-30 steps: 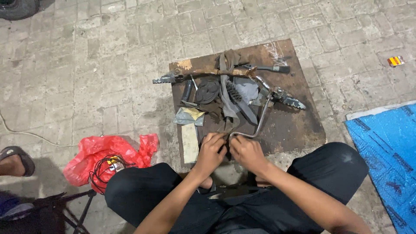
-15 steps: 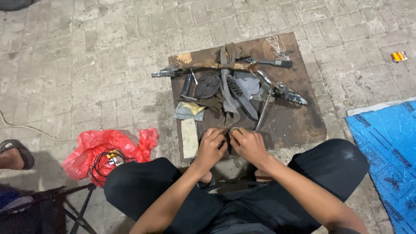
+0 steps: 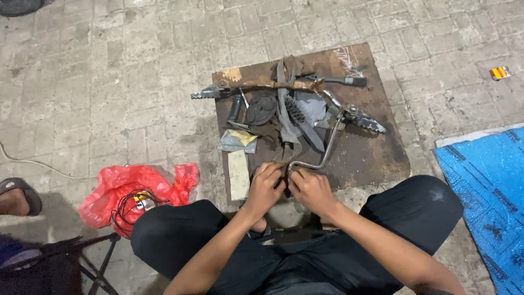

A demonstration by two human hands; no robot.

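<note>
Gripping near end of bent metal lever point(image 3: 326, 148), both hands met at front edge of brown board point(image 3: 376, 158): left hand point(image 3: 266, 187) and right hand point(image 3: 310, 188) side by side, fingers curled tight round the lever's lower crook. Lever's long axis ran up and to the right, away from the person, far end toward a toothed foot peg point(image 3: 367, 122). Rusty bar point(image 3: 256, 85) lay crosswise near the board's far edge, w/ a black-handled tool point(image 3: 338, 80) by its right end; dark round part point(image 3: 261, 109) and grey rags point(image 3: 311, 106) mid-board. Surface: grey paving blocks point(image 3: 109, 82), outdoors (dim light). Red plastic bag point(image 3: 128, 188) lay left of the knee w/ black cable coiled in it. Blue tarp point(image 3: 486, 186) at right. Sandalled foot point(image 3: 19, 195) at left edge, another person's.
</note>
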